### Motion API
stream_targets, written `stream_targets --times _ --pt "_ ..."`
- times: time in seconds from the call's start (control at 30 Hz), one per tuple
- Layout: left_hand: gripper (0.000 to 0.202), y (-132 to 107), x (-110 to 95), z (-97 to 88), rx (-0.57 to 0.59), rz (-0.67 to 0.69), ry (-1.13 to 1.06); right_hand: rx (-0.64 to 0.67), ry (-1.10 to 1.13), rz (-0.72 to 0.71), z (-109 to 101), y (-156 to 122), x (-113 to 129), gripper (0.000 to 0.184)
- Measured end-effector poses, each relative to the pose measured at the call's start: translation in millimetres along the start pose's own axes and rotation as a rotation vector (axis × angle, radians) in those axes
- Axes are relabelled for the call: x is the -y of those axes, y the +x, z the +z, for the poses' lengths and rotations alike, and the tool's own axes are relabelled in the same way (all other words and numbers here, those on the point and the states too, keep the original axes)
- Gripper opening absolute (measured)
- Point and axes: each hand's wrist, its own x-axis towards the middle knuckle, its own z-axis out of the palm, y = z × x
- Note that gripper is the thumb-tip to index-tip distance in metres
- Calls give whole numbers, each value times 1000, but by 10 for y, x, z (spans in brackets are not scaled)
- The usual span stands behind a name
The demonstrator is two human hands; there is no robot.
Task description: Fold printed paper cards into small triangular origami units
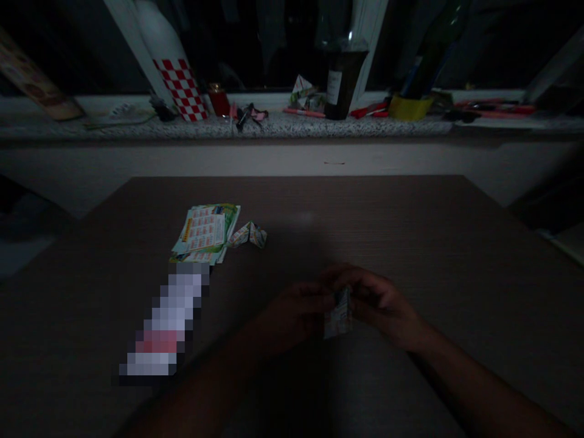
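Across the left side of the brown table [429,225], a pixelated oblong object [168,310] lies just below a stack of green-edged printed sheets [205,230]. Right beside the stack sits a folded paper piece [250,234]. Farther right, the left hand [294,313] pinches the left side of a small folded paper [338,319]; the right hand [385,301] grips its right side, though dimness probably hides some fingertips. The small folded paper is between both hands.
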Motion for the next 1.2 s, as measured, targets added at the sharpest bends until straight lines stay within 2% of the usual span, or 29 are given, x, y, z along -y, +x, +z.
stream_targets --times 0.07,0.13,0.23,0.3,0.33,0.4,0.5,0.57,0.63,0.77,0.97,1.2 --pt "33 15 9 5 4 27 71 -11 15 16 1 0 -4 17" --pt "31 18 -2 -9 -66 101 262 -69 6 51 -11 -2 -14 14" --pt "22 -33 -67 -42 -230 305 702 -188 -23 111 -31 6 -28 14" --pt "32 -91 -124 -61 -280 493 961 -231 -11 143 -34 21 -35 16" --pt "39 -119 -149 -68 -274 595 1076 -250 6 149 -32 31 -37 19" --pt "35 -160 -186 -83 -184 725 1268 -291 44 146 -24 47 -39 24" --pt "19 -177 -208 -102 -81 811 1416 -332 52 126 -17 49 -33 23" --pt "14 -173 -209 -110 -104 860 1417 -323 8 104 -17 31 -22 17" --pt "13 -169 -203 -115 -176 907 1370 -297 -51 56 -20 9 -12 13" --pt "13 -163 -179 -129 -292 930 1259 -251 -100 -49 -13 -13 -12 20" --pt "11 -154 -200 -148 -231 896 1178 -312 -157 -135 -21 3 -21 11" --pt "9 -146 -208 -96 -301 796 964 -388 -195 -97 13 0 -6 8"
